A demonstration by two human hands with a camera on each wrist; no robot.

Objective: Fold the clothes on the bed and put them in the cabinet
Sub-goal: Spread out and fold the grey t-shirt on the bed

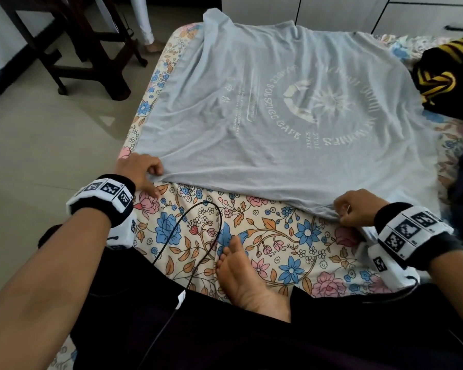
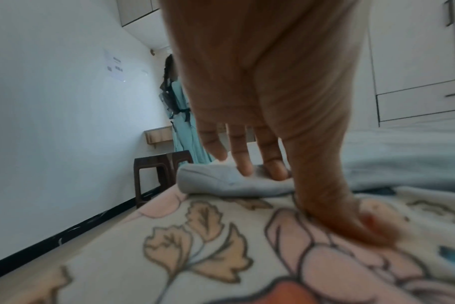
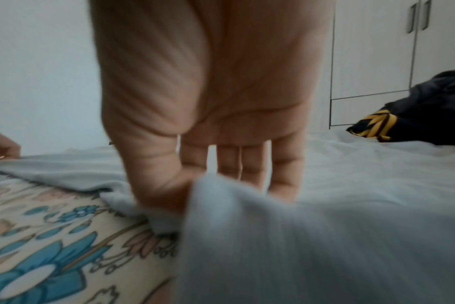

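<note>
A pale grey-blue T-shirt (image 1: 278, 102) with a white print lies spread flat on the floral bed sheet (image 1: 265, 236). My left hand (image 1: 142, 169) holds its near left corner, fingers curled on the bunched edge (image 2: 229, 181) and thumb down on the sheet. My right hand (image 1: 356, 209) pinches the near right hem, and the cloth (image 3: 299, 236) rises between thumb and fingers. The shirt is pulled taut between the two hands. White cabinet doors and drawers (image 1: 425, 17) stand beyond the far side of the bed.
A dark garment with yellow stripes (image 1: 444, 73) lies crumpled at the bed's right side. My bare foot (image 1: 246, 279) and a black cable (image 1: 198, 236) rest on the near sheet. Dark wooden furniture legs (image 1: 91, 49) stand on the tiled floor left. Another person (image 2: 179, 115) stands beyond.
</note>
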